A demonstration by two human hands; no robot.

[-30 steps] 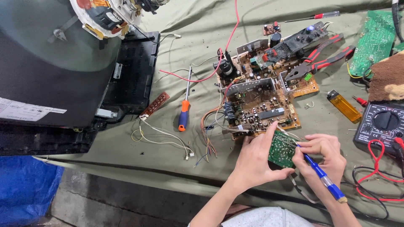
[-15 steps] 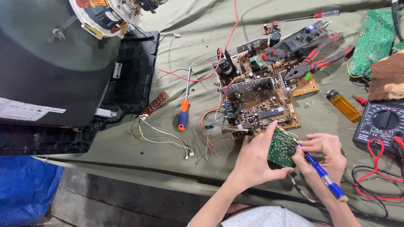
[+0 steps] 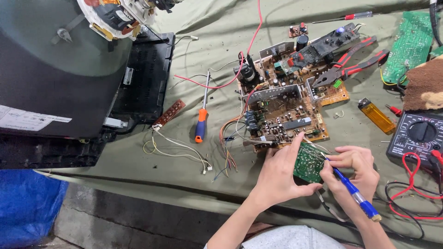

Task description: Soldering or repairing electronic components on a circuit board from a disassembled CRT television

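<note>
My left hand (image 3: 277, 175) grips a small green circuit board (image 3: 308, 162), tilted up on its edge at the near side of a large brown circuit board (image 3: 286, 115). My right hand (image 3: 353, 173) holds a blue-handled pen-like tool (image 3: 353, 193), its tip touching the green board's right side. Both hands are close together over the olive cloth (image 3: 221, 55).
A picture tube (image 3: 55, 60) and black casing (image 3: 143, 83) lie at the left. An orange-handled screwdriver (image 3: 201, 117), loose wires (image 3: 180, 147), red pliers (image 3: 353, 64), an orange lighter (image 3: 377, 115), a multimeter (image 3: 417, 136) with red leads and another green board (image 3: 408, 46) surround the work.
Both hands have stayed on the green board; the tool tip has shifted slightly against it. Nothing else has moved.
</note>
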